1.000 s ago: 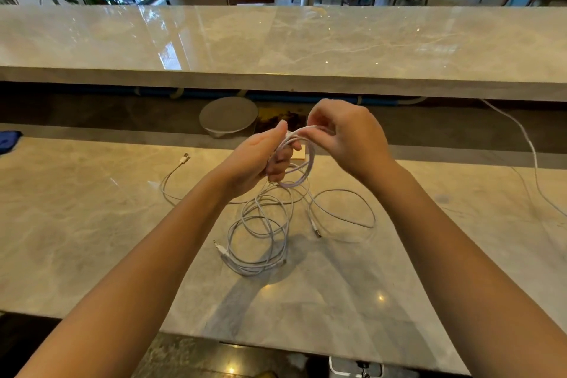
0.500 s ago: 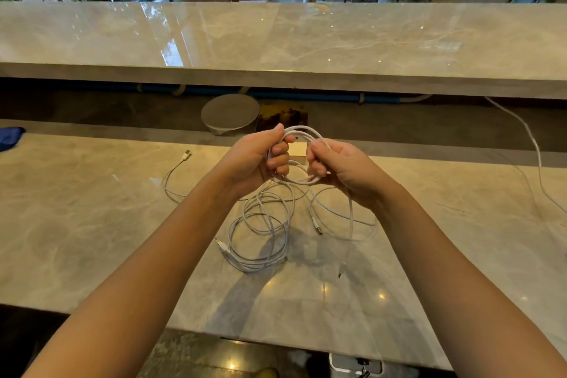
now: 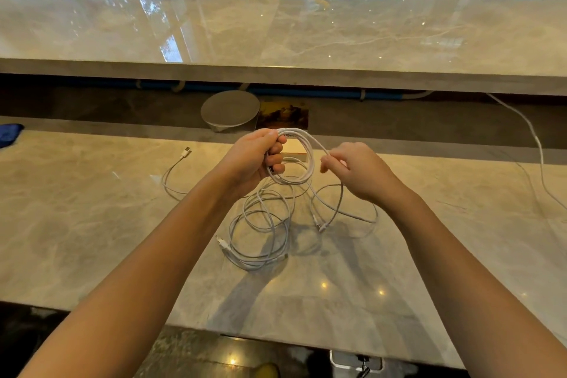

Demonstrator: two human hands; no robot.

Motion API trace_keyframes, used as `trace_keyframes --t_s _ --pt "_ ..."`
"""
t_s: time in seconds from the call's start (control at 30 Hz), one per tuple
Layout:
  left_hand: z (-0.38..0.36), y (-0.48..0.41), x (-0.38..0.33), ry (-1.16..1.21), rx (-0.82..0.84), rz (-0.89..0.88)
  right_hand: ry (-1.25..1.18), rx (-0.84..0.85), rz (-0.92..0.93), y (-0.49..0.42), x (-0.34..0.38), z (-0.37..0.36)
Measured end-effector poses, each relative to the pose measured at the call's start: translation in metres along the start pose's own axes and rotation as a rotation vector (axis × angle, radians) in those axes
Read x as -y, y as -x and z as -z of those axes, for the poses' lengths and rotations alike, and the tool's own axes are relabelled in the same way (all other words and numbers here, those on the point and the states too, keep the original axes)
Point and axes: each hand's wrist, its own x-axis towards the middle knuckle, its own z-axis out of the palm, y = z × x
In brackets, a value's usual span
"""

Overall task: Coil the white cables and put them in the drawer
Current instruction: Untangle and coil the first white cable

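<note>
The left hand (image 3: 254,159) grips a half-wound white cable coil (image 3: 294,159) to keep its loops together, while the right hand (image 3: 352,172) pinches the trailing strand, apparently guiding another wrap above the marble counter (image 3: 92,224).

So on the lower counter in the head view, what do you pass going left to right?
Blue cloth → loose cable plug → left hand gripping the cable coil → right hand pinching a strand → white cable trailing down at far right.

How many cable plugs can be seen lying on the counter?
3 plugs: one far left, one front centre, one to its right. More may be hidden.
</note>
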Motion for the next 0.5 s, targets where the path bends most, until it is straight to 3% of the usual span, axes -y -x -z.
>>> trace_keyframes --t_s 0.03,0.1,0.23,0.37,0.5 --pt "-0.001 0.0 0.001 0.013 0.009 0.006 0.117 0.018 -0.025 0.0 -0.003 -0.001" --pt "-0.006 0.001 0.002 0.074 0.052 0.025 0.104 0.078 -0.125 -0.002 -0.008 -0.004" --pt "-0.017 0.001 0.005 0.143 0.115 0.034 -0.514 -0.024 -0.321 -0.004 -0.002 -0.009" --pt "-0.02 -0.004 0.011 -0.207 -0.012 -0.048 -1.047 0.014 -0.428 -0.001 0.01 -0.009" --pt "-0.02 -0.007 0.018 -0.508 -0.091 -0.134 -1.292 0.06 -0.506 0.002 0.014 -0.014"
